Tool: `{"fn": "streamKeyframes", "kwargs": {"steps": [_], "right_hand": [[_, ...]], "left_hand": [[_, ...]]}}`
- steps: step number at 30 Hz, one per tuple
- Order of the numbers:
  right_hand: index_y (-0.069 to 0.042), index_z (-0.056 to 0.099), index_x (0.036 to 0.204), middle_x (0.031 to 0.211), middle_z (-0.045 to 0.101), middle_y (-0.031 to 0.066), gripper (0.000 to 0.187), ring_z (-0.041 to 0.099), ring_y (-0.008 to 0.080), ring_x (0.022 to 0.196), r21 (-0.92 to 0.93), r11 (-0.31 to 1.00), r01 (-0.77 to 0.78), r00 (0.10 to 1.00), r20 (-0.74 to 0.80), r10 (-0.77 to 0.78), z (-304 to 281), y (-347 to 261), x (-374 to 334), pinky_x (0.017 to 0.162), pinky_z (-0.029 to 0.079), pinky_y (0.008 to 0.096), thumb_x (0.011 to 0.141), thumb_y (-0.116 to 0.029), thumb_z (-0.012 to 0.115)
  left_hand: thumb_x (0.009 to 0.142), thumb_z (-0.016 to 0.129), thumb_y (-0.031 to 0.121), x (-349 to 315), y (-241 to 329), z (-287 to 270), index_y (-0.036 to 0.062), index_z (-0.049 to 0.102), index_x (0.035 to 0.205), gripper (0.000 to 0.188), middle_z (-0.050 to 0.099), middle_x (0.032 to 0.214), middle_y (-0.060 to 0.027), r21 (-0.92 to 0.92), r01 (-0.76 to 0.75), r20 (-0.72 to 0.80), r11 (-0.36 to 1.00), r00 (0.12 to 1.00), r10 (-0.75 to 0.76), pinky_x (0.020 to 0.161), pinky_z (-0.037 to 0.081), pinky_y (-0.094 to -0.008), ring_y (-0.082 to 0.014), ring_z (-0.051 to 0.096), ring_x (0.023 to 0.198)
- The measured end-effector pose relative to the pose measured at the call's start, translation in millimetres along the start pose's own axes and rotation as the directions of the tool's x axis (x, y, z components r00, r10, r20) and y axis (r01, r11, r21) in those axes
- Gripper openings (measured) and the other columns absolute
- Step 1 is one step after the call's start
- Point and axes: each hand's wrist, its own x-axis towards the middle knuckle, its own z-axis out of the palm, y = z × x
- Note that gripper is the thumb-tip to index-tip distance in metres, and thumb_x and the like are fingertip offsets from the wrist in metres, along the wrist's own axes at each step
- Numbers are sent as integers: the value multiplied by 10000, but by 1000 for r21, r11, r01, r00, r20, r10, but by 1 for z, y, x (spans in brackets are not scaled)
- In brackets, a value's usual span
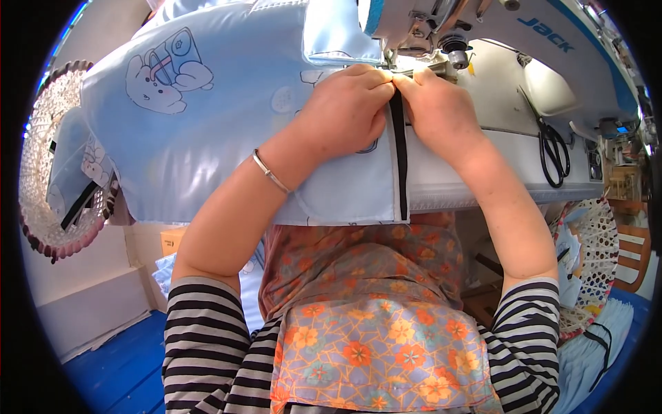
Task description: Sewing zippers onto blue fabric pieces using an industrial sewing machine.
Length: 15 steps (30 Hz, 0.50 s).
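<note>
Nearest, the black strip [400, 159] is lying along the right edge of the blue cloth [234, 145] over the white table [476, 162], its long axis running away from the person, the far end leaning slightly left. Beyond, the left hand [348, 107] and right hand [445, 114] are pinching that end, each grip narrow; working well likely means keeping edges flush, strip untwisted, fingertips clear of the sewing machine's [586, 65] needle area.

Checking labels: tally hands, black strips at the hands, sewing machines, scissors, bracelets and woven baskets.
Hands: 2 (left hand, right hand)
Black strip at the hands: 1
Sewing machine: 1
Scissors: 1
Bracelet: 1
Woven baskets: 2 (one left, one right)
Total: 8
</note>
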Motion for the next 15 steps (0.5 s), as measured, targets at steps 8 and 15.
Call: {"fn": "streamKeyframes", "kwargs": {"steps": [8, 15], "right_hand": [[-96, 692, 1022, 842, 624, 94, 157, 643, 225, 720, 20, 1000, -9, 998, -61, 10, -1, 9, -1, 619, 527, 355, 880, -92, 627], [22, 664, 1031, 812, 656, 0, 169, 563, 69, 726, 744, 619, -250, 896, -64, 439, -23, 42, 5, 659, 453, 227, 888, -69, 664]], "left_hand": [[741, 602, 61, 4, -4, 1, 19, 652, 926, 197, 650, 955, -101, 12, -8, -19, 1000, 1000, 8, 814, 535, -407, -295, 626, 963], [752, 594, 58, 8, -6, -1, 20, 648, 913, 174, 627, 952, -105, 46, 35, -9, 998, 999, -34, 797, 533, -412, -293, 620, 954]]}}
